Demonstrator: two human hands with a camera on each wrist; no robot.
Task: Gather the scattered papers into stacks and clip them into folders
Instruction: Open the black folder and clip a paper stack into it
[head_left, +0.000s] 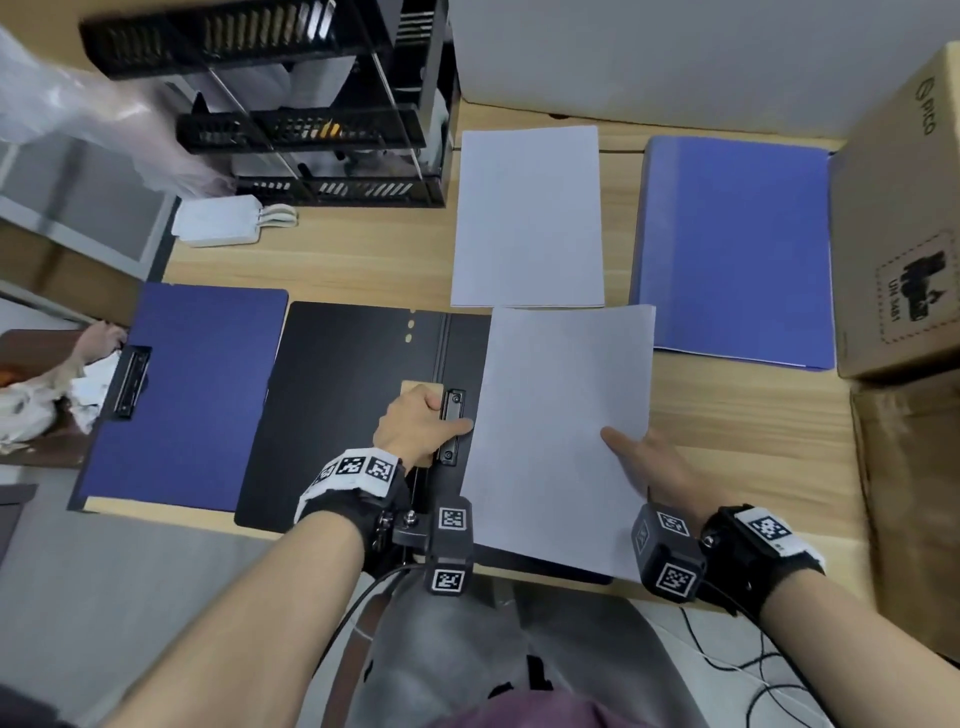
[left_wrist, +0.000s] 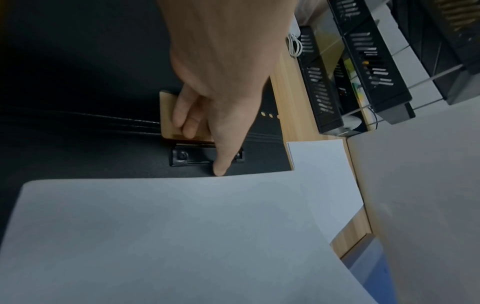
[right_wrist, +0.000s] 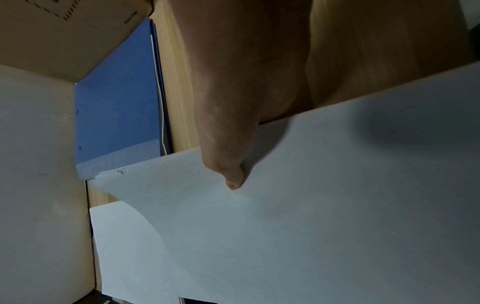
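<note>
Two hands: paper sheet (head_left: 561, 431) is pinched by the right hand (head_left: 652, 465); one clip (head_left: 451, 426) is pressed by the left hand (head_left: 415, 423); three folders are counted.

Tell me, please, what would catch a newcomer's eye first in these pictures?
Front and centre, the left hand presses the clip of an open black folder, while the right hand holds a white paper stack beside it. Another paper stack lies behind, between blue folders.
</note>
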